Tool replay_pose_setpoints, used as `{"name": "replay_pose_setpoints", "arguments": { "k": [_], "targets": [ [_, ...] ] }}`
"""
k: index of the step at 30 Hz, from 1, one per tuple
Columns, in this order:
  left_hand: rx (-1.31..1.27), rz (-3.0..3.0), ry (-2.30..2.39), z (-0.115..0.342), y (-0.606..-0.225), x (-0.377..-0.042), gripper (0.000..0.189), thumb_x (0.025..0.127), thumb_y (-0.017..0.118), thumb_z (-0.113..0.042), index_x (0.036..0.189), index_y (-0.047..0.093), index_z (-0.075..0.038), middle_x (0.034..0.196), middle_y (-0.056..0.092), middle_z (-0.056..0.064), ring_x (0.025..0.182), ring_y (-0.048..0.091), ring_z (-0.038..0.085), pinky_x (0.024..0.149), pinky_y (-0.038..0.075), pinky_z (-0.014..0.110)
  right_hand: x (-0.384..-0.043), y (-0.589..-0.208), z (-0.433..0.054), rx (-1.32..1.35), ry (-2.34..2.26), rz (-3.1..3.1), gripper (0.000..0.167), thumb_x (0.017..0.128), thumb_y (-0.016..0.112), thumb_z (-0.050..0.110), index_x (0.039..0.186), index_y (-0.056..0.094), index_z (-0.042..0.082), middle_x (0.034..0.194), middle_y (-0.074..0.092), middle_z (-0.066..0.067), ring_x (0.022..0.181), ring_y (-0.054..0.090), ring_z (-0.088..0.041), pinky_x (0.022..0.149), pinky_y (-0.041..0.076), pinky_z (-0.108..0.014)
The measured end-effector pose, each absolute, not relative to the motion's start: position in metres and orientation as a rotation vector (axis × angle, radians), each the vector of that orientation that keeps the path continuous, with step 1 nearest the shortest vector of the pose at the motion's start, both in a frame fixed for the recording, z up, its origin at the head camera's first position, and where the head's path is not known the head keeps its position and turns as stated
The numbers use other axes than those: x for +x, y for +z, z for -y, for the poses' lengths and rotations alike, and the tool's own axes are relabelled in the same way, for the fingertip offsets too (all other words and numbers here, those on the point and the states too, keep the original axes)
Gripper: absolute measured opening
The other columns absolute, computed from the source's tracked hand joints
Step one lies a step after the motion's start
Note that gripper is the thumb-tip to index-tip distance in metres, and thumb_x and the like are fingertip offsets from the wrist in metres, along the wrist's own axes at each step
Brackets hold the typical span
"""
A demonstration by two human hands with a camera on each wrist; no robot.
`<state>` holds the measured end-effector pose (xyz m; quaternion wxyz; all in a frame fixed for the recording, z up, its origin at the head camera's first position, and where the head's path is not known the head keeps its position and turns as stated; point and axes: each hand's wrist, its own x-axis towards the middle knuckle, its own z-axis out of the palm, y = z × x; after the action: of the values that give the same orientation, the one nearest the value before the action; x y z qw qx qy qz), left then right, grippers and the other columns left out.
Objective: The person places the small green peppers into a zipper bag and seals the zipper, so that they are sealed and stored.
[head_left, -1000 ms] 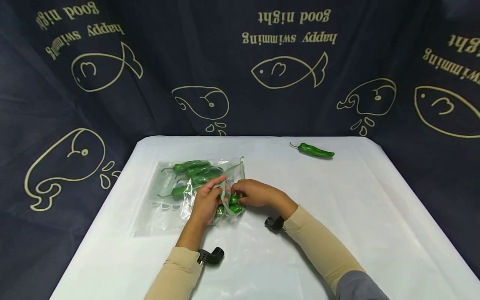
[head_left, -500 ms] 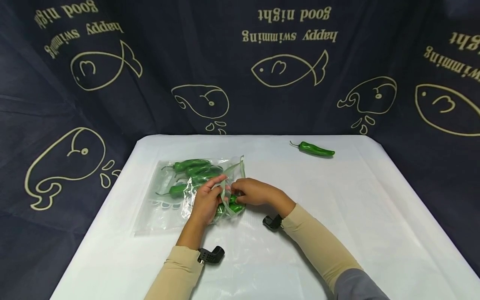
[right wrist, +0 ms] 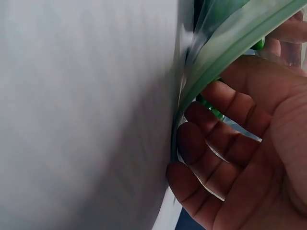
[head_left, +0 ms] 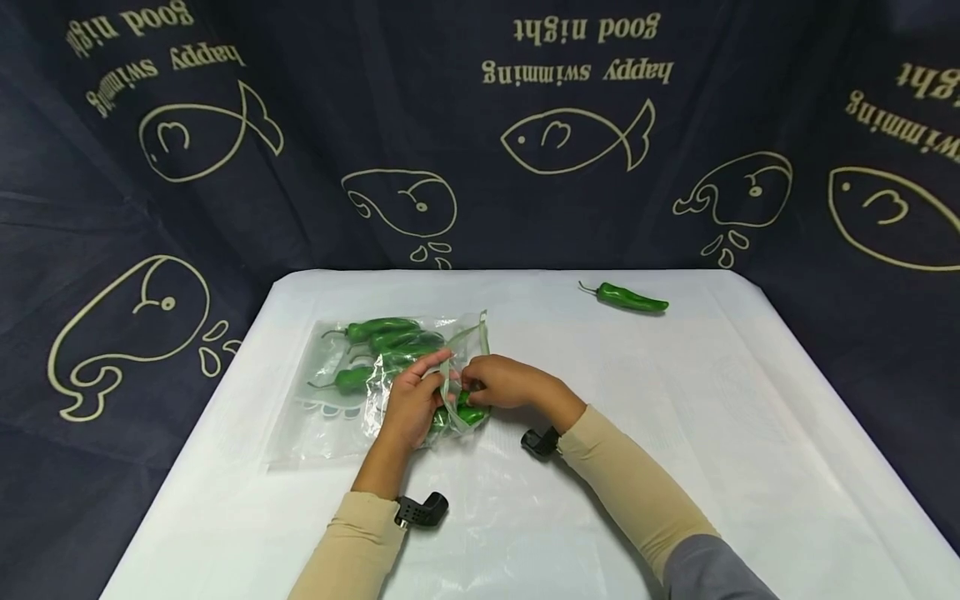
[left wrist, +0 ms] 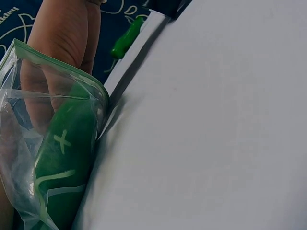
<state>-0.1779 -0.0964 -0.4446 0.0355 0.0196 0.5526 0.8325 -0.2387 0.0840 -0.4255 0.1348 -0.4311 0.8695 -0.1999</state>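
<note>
A clear zip bag (head_left: pixel 288 437) with a pale green zip lies on the left half of the table, its mouth facing right. Several long green peppers (head_left: pixel 384 328) are inside it. My left hand (head_left: pixel 408 410) holds the bag at its mouth, thumb and fingers on the plastic edge. My right hand (head_left: pixel 508 383) has its curled fingers inside the mouth, at the end of a green pepper (left wrist: pixel 69 139); the left wrist view shows them on it through the plastic. In the right wrist view the green zip edge (right wrist: pixel 216 72) runs beside the fingertips (right wrist: pixel 192 139).
One loose green pepper (head_left: pixel 632 299) lies near the far edge of the white table (head_left: pixel 675 417), right of centre. A dark blue curtain (head_left: pixel 480 217) with fish and whale drawings hangs behind. Black wrist cameras (head_left: pixel 423 510) sit on both wrists.
My right hand and forearm have shifted slightly left, further into the bag mouth. The nearest pepper inside has slid a little left. My left hand stays in place.
</note>
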Motion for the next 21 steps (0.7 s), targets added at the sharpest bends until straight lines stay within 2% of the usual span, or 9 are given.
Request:
{"name": "replay_pose_setpoints", "arguments": {
  "k": [3,7,14,17,21],
  "targets": [
    [0.051,-1.696,2.560,0.096,-0.445,-0.178,0.044,0.095,0.045,0.008,0.139,0.046,0.013,0.135,0.042,0.032,0.088,0.063,0.011,0.060,0.053,0.018,-0.239,-0.427,-0.083,-1.233,-0.569,-2.520,0.005,0.092,0.070,0.015,0.093,0.068,0.010,0.089,0.058,0.001,0.079,0.053,-0.011,0.072,0.048,-0.028],
    [0.052,-1.677,2.581,0.095,-0.445,-0.178,0.044,0.094,0.045,0.009,0.138,0.049,0.012,0.128,0.043,0.038,0.084,0.064,0.013,0.058,0.054,0.018,-0.240,-0.428,-0.082,-1.233,-0.561,-2.530,0.006,0.093,0.069,0.017,0.090,0.068,0.012,0.088,0.057,0.002,0.076,0.053,-0.011,0.070,0.047,-0.028],
    [0.033,-1.677,2.575,0.096,-0.446,-0.178,0.045,0.094,0.044,0.010,0.138,0.050,0.011,0.122,0.048,0.038,0.085,0.064,0.012,0.058,0.053,0.020,-0.239,-0.431,-0.079,-1.261,-0.558,-2.542,0.016,0.097,0.064,0.022,0.089,0.073,0.011,0.087,0.059,0.002,0.076,0.053,-0.011,0.070,0.047,-0.028],
    [0.043,-1.690,2.564,0.096,-0.446,-0.178,0.044,0.094,0.044,0.010,0.138,0.049,0.011,0.127,0.046,0.037,0.086,0.064,0.012,0.059,0.054,0.019,-0.238,-0.428,-0.081,-1.237,-0.565,-2.526,0.013,0.096,0.066,0.021,0.091,0.073,0.012,0.089,0.060,0.002,0.079,0.055,-0.011,0.072,0.048,-0.028],
    [0.065,-1.701,2.556,0.097,-0.445,-0.177,0.043,0.096,0.045,0.009,0.138,0.051,0.010,0.139,0.045,0.025,0.091,0.064,0.012,0.060,0.054,0.020,-0.239,-0.424,-0.092,-1.230,-0.631,-2.527,0.012,0.095,0.066,0.020,0.100,0.072,0.011,0.095,0.062,-0.001,0.083,0.058,-0.012,0.075,0.050,-0.029]
  ]
}}
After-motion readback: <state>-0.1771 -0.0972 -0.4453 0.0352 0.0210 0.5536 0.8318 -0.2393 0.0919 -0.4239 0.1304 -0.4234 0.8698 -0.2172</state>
